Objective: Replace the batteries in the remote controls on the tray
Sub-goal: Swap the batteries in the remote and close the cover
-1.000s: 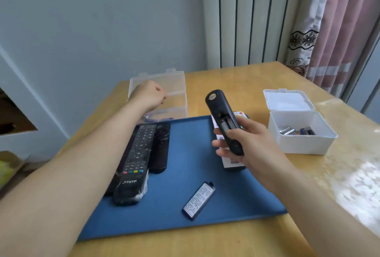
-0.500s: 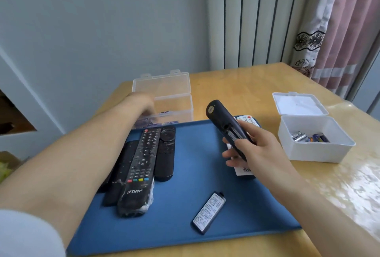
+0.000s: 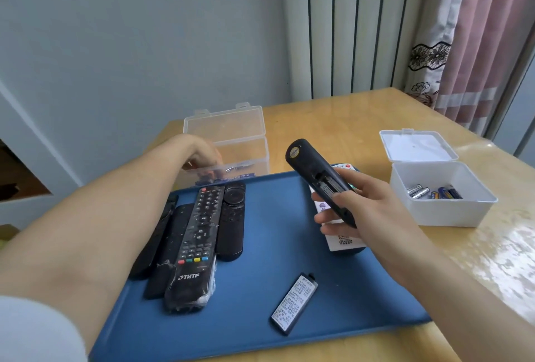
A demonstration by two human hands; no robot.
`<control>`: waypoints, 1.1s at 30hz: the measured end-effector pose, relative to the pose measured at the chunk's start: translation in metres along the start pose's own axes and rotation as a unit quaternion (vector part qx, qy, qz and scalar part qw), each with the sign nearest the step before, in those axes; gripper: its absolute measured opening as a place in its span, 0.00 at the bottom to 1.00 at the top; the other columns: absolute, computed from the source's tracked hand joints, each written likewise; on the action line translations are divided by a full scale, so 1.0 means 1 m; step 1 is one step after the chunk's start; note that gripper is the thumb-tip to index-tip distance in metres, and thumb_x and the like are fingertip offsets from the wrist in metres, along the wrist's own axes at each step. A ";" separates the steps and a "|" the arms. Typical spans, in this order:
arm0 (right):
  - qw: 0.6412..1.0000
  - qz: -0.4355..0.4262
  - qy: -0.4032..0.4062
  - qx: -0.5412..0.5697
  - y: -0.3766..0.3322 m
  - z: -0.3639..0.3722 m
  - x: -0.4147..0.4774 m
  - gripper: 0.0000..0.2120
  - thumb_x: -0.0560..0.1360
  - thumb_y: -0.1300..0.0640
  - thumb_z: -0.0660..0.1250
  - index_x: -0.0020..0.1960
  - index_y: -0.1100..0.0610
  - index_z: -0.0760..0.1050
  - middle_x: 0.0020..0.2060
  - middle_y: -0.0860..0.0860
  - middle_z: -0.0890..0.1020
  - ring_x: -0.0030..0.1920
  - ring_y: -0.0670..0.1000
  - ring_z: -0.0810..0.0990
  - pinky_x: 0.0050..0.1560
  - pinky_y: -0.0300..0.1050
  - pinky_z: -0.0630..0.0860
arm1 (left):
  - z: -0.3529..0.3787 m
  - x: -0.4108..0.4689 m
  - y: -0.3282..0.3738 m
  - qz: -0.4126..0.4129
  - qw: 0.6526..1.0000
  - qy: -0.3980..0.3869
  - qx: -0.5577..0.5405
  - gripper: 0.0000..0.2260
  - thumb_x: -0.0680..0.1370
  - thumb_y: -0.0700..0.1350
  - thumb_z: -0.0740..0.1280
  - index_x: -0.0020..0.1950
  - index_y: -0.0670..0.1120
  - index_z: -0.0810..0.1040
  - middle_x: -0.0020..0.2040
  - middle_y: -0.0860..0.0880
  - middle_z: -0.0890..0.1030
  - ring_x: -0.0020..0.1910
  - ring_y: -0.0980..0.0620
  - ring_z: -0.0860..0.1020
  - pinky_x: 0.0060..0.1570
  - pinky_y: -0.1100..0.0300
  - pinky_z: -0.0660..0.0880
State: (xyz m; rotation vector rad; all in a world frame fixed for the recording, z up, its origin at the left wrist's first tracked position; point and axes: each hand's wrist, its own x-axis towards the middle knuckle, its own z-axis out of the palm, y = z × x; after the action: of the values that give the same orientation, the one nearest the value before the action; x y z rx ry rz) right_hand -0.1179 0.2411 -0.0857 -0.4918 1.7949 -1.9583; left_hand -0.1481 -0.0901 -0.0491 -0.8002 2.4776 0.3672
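A black remote (image 3: 320, 180) with its battery compartment uncovered was held tilted in the right hand (image 3: 357, 211), right of centre above the blue tray (image 3: 260, 246). The loose battery cover (image 3: 294, 303) was seen lying on the tray at lower centre. The left hand (image 3: 199, 153) was reached into the clear plastic box (image 3: 231, 141) at upper centre; its grip could not be told. Batteries (image 3: 434, 192) were seen in the white box (image 3: 440, 188) at right.
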 end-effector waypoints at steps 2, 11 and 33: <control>1.000 0.001 0.001 0.005 0.000 0.000 0.000 0.20 0.78 0.70 0.55 0.56 0.53 0.80 0.50 0.62 0.82 0.34 0.53 0.81 0.43 0.50 0.84 | -0.004 0.000 -0.001 0.000 0.999 -0.014 -0.036 0.04 0.74 0.42 0.73 0.45 0.42 0.81 0.44 0.45 0.81 0.39 0.51 0.75 0.37 0.63 0.73; 1.000 0.006 0.004 0.030 -0.004 -0.001 -0.001 0.19 0.79 0.70 0.55 0.54 0.52 0.81 0.50 0.62 0.83 0.34 0.53 0.81 0.42 0.50 0.84 | 0.003 -0.006 0.002 0.014 0.992 -0.033 -0.119 0.09 0.75 0.48 0.70 0.53 0.46 0.81 0.48 0.50 0.81 0.46 0.53 0.76 0.45 0.59 0.72; 0.999 0.007 0.010 0.035 -0.007 -0.002 -0.005 0.18 0.79 0.69 0.57 0.52 0.51 0.81 0.50 0.63 0.82 0.34 0.54 0.81 0.40 0.48 0.83 | 0.011 -0.008 0.020 0.155 0.945 -0.013 -0.288 0.05 0.79 0.43 0.66 0.51 0.46 0.81 0.48 0.50 0.83 0.44 0.56 0.82 0.53 0.56 0.78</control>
State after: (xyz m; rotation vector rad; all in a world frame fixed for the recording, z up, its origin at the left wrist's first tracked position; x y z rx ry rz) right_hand -0.1150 0.2461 -0.0789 -0.4374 1.7295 -2.0163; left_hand -0.1497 -0.0661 -0.0521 -0.5992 2.4906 1.2480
